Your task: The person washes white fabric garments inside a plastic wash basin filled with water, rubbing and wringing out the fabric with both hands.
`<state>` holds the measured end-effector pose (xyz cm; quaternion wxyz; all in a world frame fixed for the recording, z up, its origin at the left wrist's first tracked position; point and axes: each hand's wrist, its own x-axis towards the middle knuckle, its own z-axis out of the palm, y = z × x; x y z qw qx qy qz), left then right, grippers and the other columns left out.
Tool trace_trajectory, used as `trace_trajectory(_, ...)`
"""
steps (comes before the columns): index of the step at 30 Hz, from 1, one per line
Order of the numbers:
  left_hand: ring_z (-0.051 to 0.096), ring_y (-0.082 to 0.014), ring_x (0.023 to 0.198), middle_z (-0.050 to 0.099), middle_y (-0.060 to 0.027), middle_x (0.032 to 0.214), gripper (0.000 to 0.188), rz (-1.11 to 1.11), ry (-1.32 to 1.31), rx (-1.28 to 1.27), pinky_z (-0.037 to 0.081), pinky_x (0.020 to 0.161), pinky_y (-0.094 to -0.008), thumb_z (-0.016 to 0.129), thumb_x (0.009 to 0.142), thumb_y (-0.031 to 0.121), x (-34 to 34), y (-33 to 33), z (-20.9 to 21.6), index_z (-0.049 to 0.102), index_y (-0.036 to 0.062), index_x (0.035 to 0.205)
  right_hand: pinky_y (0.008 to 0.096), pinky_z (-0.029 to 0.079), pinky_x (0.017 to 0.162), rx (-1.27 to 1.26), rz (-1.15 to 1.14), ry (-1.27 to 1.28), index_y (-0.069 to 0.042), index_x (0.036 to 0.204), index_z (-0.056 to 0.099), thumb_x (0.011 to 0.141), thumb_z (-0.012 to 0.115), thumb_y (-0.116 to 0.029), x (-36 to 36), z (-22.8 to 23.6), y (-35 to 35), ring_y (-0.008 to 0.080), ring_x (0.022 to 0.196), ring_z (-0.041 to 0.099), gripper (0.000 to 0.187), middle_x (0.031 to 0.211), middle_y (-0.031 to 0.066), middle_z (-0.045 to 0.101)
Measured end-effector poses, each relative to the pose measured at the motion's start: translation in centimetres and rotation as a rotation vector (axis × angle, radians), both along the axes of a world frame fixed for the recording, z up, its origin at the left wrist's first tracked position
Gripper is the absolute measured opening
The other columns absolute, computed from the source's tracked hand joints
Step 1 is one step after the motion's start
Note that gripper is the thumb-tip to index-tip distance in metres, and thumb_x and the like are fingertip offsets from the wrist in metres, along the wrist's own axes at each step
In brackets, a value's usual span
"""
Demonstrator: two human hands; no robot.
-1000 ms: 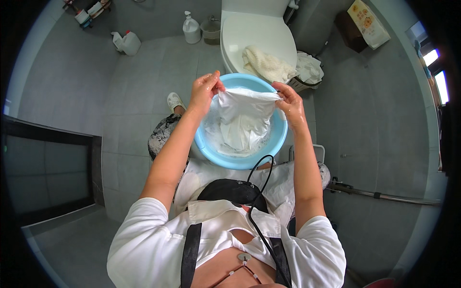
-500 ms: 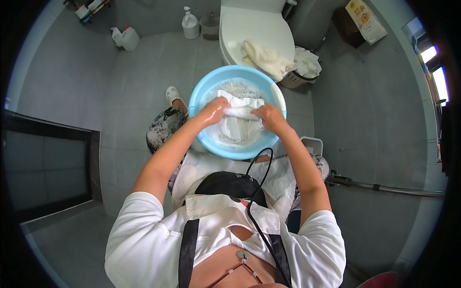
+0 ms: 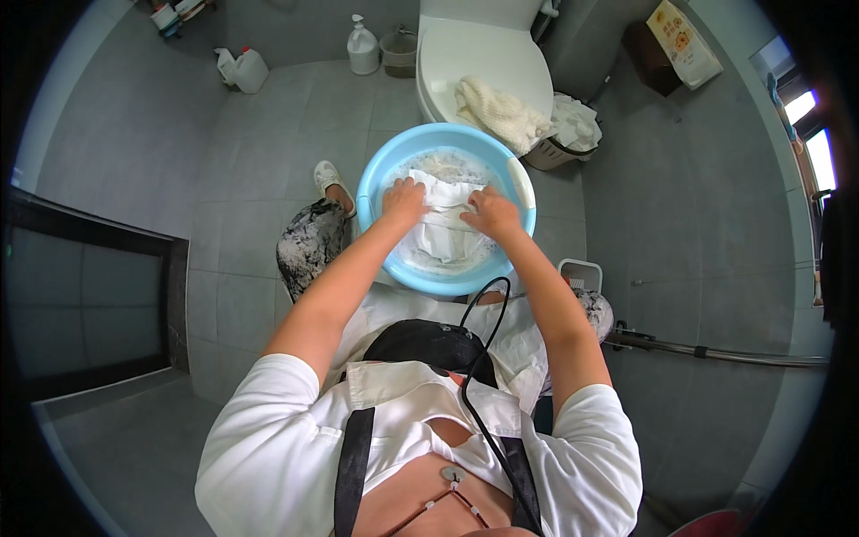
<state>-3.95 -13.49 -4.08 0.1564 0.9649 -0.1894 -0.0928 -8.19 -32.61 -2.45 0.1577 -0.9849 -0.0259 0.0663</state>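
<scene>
Between my knees stands a round light-blue basin with sudsy water in it. A wet white cloth lies folded and creased across its middle, partly in the suds. My left hand grips the cloth's left side with bent fingers. On the cloth's right side, my right hand has its fingers curled into the fabric. The two hands are about level, with a stretch of cloth between them. A pale oblong piece sits on the basin's right rim.
A toilet with a cream knitted cloth on it stands beyond the basin. Beside it is a basket of white items. A pump bottle, small bucket and white jug line the far wall.
The rolled fold between my hands has flattened and spread down onto the cloth. Both hands have shifted slightly, and the left one now lies more over the cloth. The view has moved a little.
</scene>
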Motion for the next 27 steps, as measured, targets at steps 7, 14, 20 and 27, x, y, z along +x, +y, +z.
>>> trace_trajectory(7, 0.050, -0.0288, 0.094, 0.053, -0.0103, 0.097, 0.018, -0.008, -0.082, 0.069, 0.042, 0.074, -0.0409, 0.054, 0.071, 0.011, -0.4, 0.6, -1.1, 0.055, 0.0064, 0.088, 0.0388, 0.046, 0.067, 0.013, -0.077, -0.077, -0.010, 0.079, 0.055, 0.071, 0.054, -0.025, 1.0, -0.7, -0.2, 0.0286, 0.077, 0.057, 0.018, 0.084, 0.0109, 0.056)
trace_trajectory(14, 0.055, -0.0327, 0.075, 0.057, -0.0137, 0.082, 0.012, 0.043, -0.125, -0.232, 0.043, 0.067, -0.0414, 0.052, 0.068, 0.010, 0.8, 1.6, 6.8, 0.054, 0.0039, 0.079, 0.0407, 0.046, 0.064, -0.138, -0.252, -0.087, -0.010, 0.081, 0.056, 0.068, 0.051, -0.020, 1.5, 4.2, -2.3, 0.0327, 0.073, 0.058, 0.017, 0.077, 0.0127, 0.061)
trace_trajectory(20, 0.055, -0.0293, 0.071, 0.058, -0.0127, 0.077, 0.014, -0.031, -0.037, -0.437, 0.043, 0.066, -0.0365, 0.050, 0.067, 0.007, 1.9, 2.0, 10.2, 0.057, 0.0044, 0.079, 0.0376, 0.045, 0.066, 0.249, -0.379, -0.158, -0.009, 0.077, 0.061, 0.069, 0.050, -0.018, 1.8, 8.7, -4.0, 0.0323, 0.075, 0.058, 0.016, 0.078, 0.0146, 0.060)
trace_trajectory(27, 0.056, -0.0156, 0.075, 0.059, -0.0050, 0.086, 0.018, -0.196, 0.394, -0.634, 0.043, 0.070, -0.0286, 0.052, 0.070, 0.005, 4.3, 4.6, 10.7, 0.058, 0.0039, 0.087, 0.0309, 0.042, 0.056, 0.566, -0.116, -0.156, -0.005, 0.075, 0.057, 0.069, 0.051, -0.012, 1.6, 9.8, -6.6, 0.0201, 0.058, 0.053, 0.011, 0.064, 0.0067, 0.056)
